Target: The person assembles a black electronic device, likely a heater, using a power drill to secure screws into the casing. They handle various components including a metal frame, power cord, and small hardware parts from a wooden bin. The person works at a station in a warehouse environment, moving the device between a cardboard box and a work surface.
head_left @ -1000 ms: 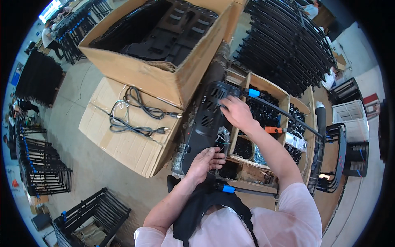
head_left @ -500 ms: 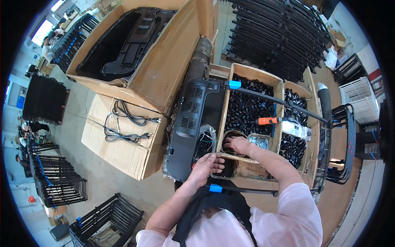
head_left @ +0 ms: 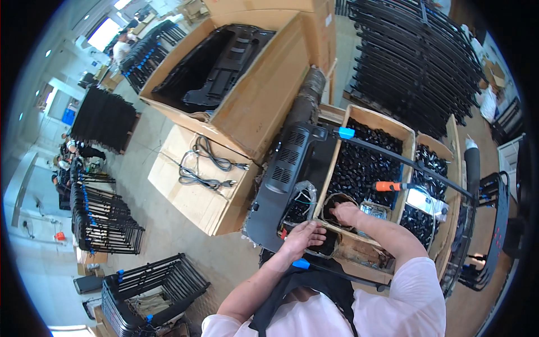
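My right hand (head_left: 347, 214) reaches into a small round container (head_left: 337, 198) at the near left corner of a wooden box (head_left: 410, 149); its fingertips are hidden inside. My left hand (head_left: 303, 240) rests by the box's near left corner, fingers extended and apparently holding nothing. Beside the right hand is a small clear tray of silvery metal parts (head_left: 373, 211). Many small black plastic parts (head_left: 368, 160) fill the compartment beyond it. An orange-handled power tool (head_left: 388, 186) lies over them. Left of the box lies a black vented plastic panel (head_left: 286, 163).
A black frame bar (head_left: 404, 161) with a blue end crosses the box. Coiled black power cords (head_left: 208, 168) lie on a cardboard box (head_left: 185, 196) at left. Behind stands a large open carton (head_left: 269, 73) with black panels. Stacked black frames (head_left: 415, 62) rise at far right, more (head_left: 154, 292) near left.
The whole view has swung, so the scene sits further right and lower. My right hand stays in the round container. My left hand stays by the box corner, its fingers looking straighter.
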A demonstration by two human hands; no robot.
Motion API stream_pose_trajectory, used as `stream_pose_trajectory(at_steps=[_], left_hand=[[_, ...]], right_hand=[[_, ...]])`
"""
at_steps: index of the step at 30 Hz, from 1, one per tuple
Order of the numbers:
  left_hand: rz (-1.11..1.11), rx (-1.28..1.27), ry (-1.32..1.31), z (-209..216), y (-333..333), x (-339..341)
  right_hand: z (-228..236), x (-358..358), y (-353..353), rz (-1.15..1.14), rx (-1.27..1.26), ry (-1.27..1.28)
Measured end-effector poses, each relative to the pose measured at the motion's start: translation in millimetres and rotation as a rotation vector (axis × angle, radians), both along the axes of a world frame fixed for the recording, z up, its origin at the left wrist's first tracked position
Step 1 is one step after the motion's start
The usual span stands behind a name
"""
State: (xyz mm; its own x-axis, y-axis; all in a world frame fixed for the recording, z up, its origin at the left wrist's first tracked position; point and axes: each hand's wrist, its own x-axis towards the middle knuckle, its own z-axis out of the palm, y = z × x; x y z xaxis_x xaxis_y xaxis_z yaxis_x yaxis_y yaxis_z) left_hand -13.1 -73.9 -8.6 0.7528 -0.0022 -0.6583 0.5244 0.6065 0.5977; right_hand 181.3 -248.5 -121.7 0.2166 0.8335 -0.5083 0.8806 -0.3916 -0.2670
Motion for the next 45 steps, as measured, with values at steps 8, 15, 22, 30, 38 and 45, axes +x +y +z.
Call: stream_pose_trajectory(at_steps=[8,15,22,30,38,45], left_hand=[[0.023,-0.062,0.017,-12,-7,13],[0.093,-0.203,0.012,-25,-27,56],[0.234,-0.446,0.036,-89,-50,92],[0.348,-0.576,0.087,-78,-61,102],[0.072,-0.419,-0.042,-46,-62,88],[-0.093,-0.293,-0.103,-24,-41,60]], right_hand=[[-3,-3,-12,-0.1,0.107,-0.066],[16,8,-40,-0.594,0.388,0.13],[130,-24,-21,-0.759,0.67,0.281],[166,-51,-25,-0.872,0.766,0.18],[41,14,-123,-1.882,0.808,0.482],[-34,82,-125,-2.042,0.862,0.518]])
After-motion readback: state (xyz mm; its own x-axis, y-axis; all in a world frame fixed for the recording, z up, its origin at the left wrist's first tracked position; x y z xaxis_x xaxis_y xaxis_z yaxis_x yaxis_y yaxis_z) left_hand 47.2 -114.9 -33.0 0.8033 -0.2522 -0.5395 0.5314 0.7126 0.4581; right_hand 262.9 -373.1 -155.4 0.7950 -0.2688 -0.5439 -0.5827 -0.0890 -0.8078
